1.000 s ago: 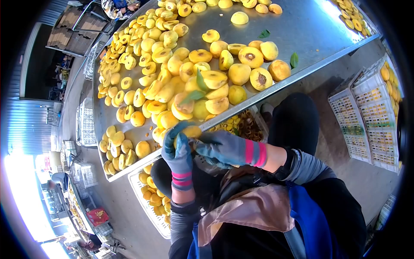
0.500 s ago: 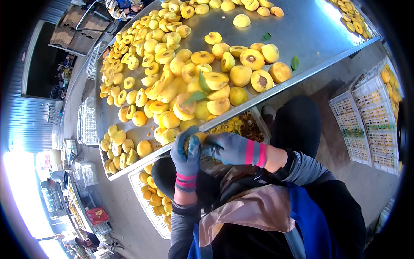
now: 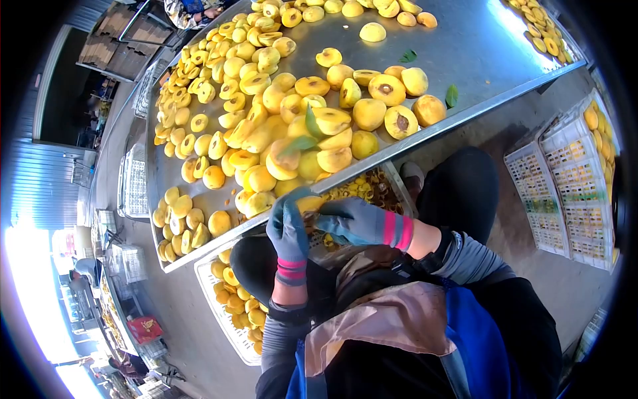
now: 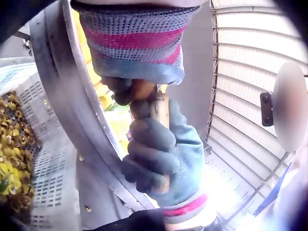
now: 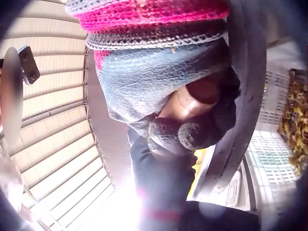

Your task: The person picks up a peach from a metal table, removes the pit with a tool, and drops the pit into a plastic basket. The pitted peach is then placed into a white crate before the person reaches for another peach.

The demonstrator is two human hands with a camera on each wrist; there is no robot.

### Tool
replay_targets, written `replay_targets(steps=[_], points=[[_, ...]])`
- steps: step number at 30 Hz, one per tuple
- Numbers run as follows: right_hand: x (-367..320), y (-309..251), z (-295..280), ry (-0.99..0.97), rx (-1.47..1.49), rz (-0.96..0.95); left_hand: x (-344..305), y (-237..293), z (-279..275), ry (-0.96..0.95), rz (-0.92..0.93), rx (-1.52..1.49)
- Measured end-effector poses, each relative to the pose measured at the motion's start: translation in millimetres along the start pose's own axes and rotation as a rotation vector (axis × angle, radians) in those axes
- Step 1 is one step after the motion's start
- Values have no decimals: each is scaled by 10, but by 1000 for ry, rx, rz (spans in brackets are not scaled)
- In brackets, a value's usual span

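Your left hand [image 3: 287, 229] has straightened its fingers somewhat, and they pinch a smooth yellow fruit [image 3: 309, 203] just beside the table edge; your right hand [image 3: 362, 223] has its coated-glove fingers curled round a rounded wooden handle [image 4: 160, 109]. Right past them runs the straight metal rim [image 3: 372, 163], with a crate [image 3: 403, 191] of brown and yellow scraps below and a white perforated crate [image 3: 201, 274] of fruit to your left. Plump cut halves [image 3: 262, 136] crowd the table; bare sheet metal [image 3: 465, 50] lies open beyond, upper right. Stacked lattice crates [image 3: 577, 193] stand well apart on your right, holding fruit.
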State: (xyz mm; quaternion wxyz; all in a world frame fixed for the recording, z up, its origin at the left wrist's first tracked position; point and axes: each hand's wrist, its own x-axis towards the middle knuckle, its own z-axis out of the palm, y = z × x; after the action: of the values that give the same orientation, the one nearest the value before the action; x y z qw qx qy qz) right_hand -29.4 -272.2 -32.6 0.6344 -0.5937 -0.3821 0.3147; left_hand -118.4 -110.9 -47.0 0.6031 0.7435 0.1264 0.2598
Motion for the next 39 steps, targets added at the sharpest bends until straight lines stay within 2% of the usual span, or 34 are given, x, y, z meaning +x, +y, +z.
replay_targets(steps=[1,3,4,5,6,7,9,10,12,13,14,15,17,19,21,23,24,26,27,29,31,33,34,35,37,39], points=[[-6,9,-10,-50,46,84,-12,-7,-11,-7,7,15],[8,13,-66,-147,134,251,-12,3,-65,-6,144,376],[-13,-29,-113,-140,262,316,-10,19,-56,60,-138,0],[-50,-100,-176,-137,390,382,-9,37,-46,234,-378,-398],[-72,-146,-220,-133,517,445,-51,31,-81,228,-370,-312],[-45,-135,-241,-124,337,432,-66,14,-142,223,-352,-224],[-10,3,-194,-121,-10,402,-132,103,-286,205,-366,-261],[-55,452,-90,11,-400,0,-157,204,-360,225,-379,-297],[-141,533,-24,-78,-869,272,-231,452,-632,317,-408,-331],[-109,648,-39,-241,-977,430,-322,547,-903,398,-432,-324],[-53,783,-68,-401,-1097,578,-427,585,-1211,422,-358,-205],[-80,913,-113,-448,-1141,573,-556,612,-1543,435,-287,-86],[-90,1003,-70,-469,-1165,546,-967,621,-2184,409,-279,150],[-69,852,-48,-412,-1126,513,-1511,247,-2707,540,-422,190],[-33,881,-20,-439,-1104,528,-2066,-134,-2939,544,-665,310],[-62,918,-21,-430,-1085,516,-2940,-1057,-3245,113,-320,897],[-53,893,15,-469,-1091,515,-3375,-1468,-3267,14,-387,847],[-5,764,77,-476,-1117,536,-3660,-1767,-3135,-86,-594,617],[-16,765,57,-423,-1085,479,-3478,-1754,-3074,-85,-755,442],[27,602,26,-327,-835,447,-2489,-1068,-2970,303,-1239,555],[122,364,22,-357,-649,607,-1821,-710,-3049,428,-666,792],[125,344,76,-365,-895,470,-907,-87,-2592,369,-152,698],[108,362,103,-371,-1015,399,-503,200,-2267,292,-127,639],[90,407,119,-357,-970,353,-151,381,-1941,215,-103,584],[66,488,136,-330,-878,262,394,432,-1469,-75,122,961],[87,313,124,-300,-884,300,764,242,-1053,-302,51,1204]])
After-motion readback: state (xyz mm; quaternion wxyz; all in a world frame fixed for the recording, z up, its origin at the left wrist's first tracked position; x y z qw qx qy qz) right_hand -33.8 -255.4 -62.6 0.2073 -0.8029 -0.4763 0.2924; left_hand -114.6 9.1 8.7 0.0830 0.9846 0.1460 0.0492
